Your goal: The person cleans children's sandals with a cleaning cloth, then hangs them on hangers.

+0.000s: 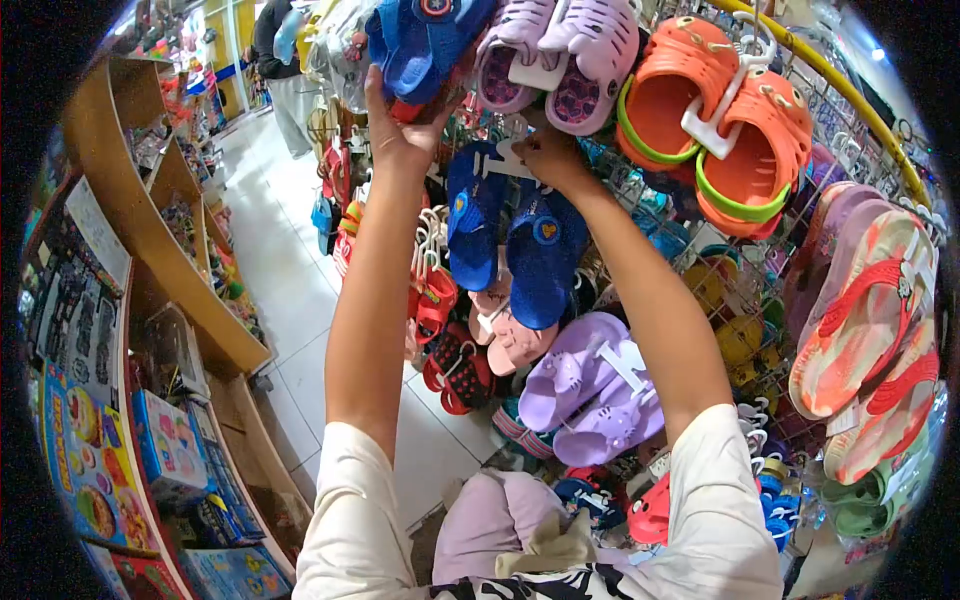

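Observation:
My left hand (pixel 398 130) reaches up and grips the underside of a blue pair of children's clogs (pixel 425 40) hanging at the top of a wire rack. My right hand (pixel 550 155) is closed on the white hanger of a second blue pair of sandals (pixel 515 235), which hangs just below it. A lilac pair of clogs (pixel 565 55) hangs between and above both hands. An orange pair of clogs (pixel 720 120) with green trim hangs to the right.
The wire rack (pixel 850 120) is crowded with sandals: purple pair (pixel 590 385), pink-orange flip-flops (pixel 865 330), red ones low down. Wooden shelves (pixel 170 230) with toys and boxed games line the left. A tiled aisle (pixel 290 280) runs between; a person (pixel 285 60) stands far back.

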Demonstrator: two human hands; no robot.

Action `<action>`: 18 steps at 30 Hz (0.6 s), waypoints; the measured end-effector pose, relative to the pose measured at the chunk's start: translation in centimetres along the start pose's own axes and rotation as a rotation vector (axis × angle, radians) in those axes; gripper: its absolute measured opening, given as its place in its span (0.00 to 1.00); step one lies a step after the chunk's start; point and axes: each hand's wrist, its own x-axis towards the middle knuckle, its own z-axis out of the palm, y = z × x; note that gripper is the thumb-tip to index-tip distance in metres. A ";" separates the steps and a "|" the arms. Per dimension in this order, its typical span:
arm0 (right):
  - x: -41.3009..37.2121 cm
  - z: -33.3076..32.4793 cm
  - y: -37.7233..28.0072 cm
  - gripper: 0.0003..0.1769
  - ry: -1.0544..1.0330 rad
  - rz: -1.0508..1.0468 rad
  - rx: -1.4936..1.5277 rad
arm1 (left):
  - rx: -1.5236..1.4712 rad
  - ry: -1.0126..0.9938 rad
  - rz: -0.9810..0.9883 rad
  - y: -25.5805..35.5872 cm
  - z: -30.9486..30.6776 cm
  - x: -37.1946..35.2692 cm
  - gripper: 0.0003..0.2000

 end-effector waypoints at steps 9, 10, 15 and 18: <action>5.5 3.7 6.3 0.22 -0.107 -0.018 0.439 | -0.031 0.082 0.115 -0.9 -0.2 0.3 0.26; 5.4 3.8 6.4 0.20 -0.104 -0.061 0.435 | -0.050 0.075 0.149 -1.1 0.0 0.2 0.26; 4.8 2.7 6.9 0.32 -0.025 -0.166 0.377 | 0.034 0.058 0.348 -1.9 -1.3 0.9 0.24; 5.3 2.1 6.2 0.41 -0.036 -0.136 0.296 | -0.196 0.135 0.221 -1.2 0.1 0.7 0.25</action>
